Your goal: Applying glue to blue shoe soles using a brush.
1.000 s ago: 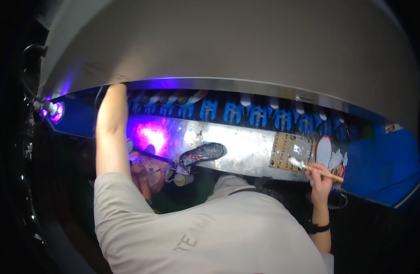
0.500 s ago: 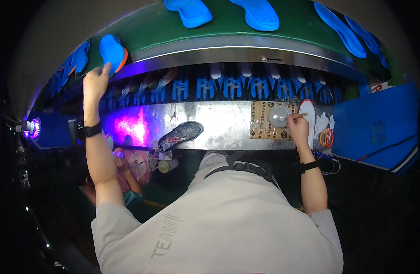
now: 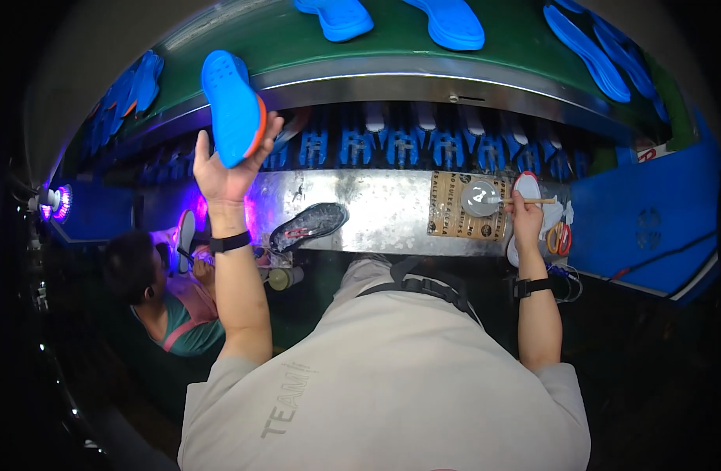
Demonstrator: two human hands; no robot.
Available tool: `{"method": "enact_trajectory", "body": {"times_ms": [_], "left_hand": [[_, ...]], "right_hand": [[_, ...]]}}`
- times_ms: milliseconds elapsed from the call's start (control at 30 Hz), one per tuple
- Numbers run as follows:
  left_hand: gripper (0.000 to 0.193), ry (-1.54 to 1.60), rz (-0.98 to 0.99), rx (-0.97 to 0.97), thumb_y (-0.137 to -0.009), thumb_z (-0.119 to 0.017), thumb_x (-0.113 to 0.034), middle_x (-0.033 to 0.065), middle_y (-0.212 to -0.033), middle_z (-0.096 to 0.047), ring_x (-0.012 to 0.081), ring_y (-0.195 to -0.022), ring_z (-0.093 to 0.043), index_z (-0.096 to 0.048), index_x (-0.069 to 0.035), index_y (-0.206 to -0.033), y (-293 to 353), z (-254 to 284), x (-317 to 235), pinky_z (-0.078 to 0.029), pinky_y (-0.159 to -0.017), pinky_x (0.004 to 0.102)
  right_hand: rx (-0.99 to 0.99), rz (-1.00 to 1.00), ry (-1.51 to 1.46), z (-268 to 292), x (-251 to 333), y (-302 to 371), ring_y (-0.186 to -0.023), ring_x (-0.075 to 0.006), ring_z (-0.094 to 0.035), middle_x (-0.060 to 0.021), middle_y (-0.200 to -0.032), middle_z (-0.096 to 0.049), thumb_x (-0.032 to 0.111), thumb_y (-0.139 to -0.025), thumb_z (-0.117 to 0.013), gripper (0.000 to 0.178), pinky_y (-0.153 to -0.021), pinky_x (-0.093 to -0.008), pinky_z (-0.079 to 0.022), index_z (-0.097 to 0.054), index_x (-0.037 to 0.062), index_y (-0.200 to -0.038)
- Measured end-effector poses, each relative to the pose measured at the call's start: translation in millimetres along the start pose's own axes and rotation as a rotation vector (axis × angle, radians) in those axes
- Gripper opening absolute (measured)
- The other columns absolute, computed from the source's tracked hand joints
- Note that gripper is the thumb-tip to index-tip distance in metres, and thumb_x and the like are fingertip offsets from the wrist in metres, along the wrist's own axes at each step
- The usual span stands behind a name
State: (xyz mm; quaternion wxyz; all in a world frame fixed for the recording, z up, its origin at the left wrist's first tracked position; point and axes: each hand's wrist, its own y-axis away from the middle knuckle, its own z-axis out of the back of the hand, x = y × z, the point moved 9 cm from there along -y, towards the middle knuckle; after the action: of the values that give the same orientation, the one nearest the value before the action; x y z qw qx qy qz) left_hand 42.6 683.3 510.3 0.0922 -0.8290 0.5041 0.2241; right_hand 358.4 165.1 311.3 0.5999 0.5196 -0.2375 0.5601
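Currently, the left hand (image 3: 225, 177) is raised over the left part of the shiny grey metal worktop (image 3: 388, 208), palm up, bearing a bright blue shoe sole with an orange edge (image 3: 232, 102). Its thumb and fingers are spread apart to either side of the sole's near end, while the far end slants up beyond the worktop's back edge.

Over the worktop's right part, the right hand (image 3: 525, 221) has its fingers closed, pinching a slim brush with a pale wooden handle (image 3: 539, 201). The brush head points left, at a round translucent dish (image 3: 478, 198) on a printed brown cardboard sheet (image 3: 447, 212) lying on the worktop. An oblong white shoe part with a red rim (image 3: 526, 185) sits there too, partly behind the hand, and orange-handled scissors (image 3: 560, 239) lie near the worktop's right end.

Left of the worktop's middle lies a dark, glossy shoe-shaped piece (image 3: 308, 226). Beyond the worktop, more blue soles (image 3: 452, 25) rest on a green belt (image 3: 388, 41). Near the worktop's left end, another person (image 3: 189, 318) sits low.
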Motion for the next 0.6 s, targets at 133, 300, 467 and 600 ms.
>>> {"method": "enact_trajectory", "body": {"times_ms": [133,300,467,600], "left_hand": [[0.087,0.367,-0.002,0.154,-0.103,-0.046,-0.05,0.0367,-0.165,-0.011,0.0552,-0.148,-0.029,-0.012,0.002,-0.163,-10.9,-24.5,17.1,-0.045,-0.109,0.0591],[0.086,-0.256,-0.23,0.079,-0.095,-0.065,-0.037,0.0313,-0.15,-0.044,0.0489,-0.131,-0.054,-0.022,-0.001,-0.161,12.9,-46.2,35.0,-0.047,-0.111,0.0571],[0.099,-0.464,-0.026,0.016,-0.085,-0.072,-0.021,0.0196,-0.137,-0.056,0.036,-0.118,-0.066,-0.015,-0.007,-0.164,64.6,-69.7,108.8,-0.056,-0.102,0.0501],[0.102,-0.323,0.151,0.015,-0.086,-0.074,-0.02,0.0185,-0.137,-0.057,0.0329,-0.116,-0.067,-0.011,-0.008,-0.166,88.2,-80.8,154.4,-0.056,-0.102,0.0487]], "right_hand": [[0.012,0.013,-0.039,-6.4,1.7,3.9,-0.054,-0.0063,-0.047,0.0003,-0.062,-0.061,0.033,-0.103,-0.066,0.042,-0.051,-0.0244,-0.033,-0.073,-0.0011,-0.079],[0.228,0.105,-0.177,-33.6,67.1,42.6,-0.063,-0.0039,-0.051,-0.0046,-0.084,-0.072,0.023,-0.105,-0.062,0.027,-0.056,-0.021,-0.039,-0.073,-0.002,-0.102],[0.426,0.365,-0.302,-69.2,169.9,116.0,-0.075,-0.0074,-0.058,-0.0085,-0.095,-0.074,0.012,-0.102,-0.062,0.019,-0.068,-0.0219,-0.047,-0.072,-0.0032,-0.11],[0.558,0.527,-0.267,-88.8,233.9,160.6,-0.088,-0.0139,-0.067,-0.0112,-0.098,-0.075,0.006,-0.096,-0.065,0.02,-0.08,-0.0251,-0.051,-0.073,-0.0038,-0.111]]}}
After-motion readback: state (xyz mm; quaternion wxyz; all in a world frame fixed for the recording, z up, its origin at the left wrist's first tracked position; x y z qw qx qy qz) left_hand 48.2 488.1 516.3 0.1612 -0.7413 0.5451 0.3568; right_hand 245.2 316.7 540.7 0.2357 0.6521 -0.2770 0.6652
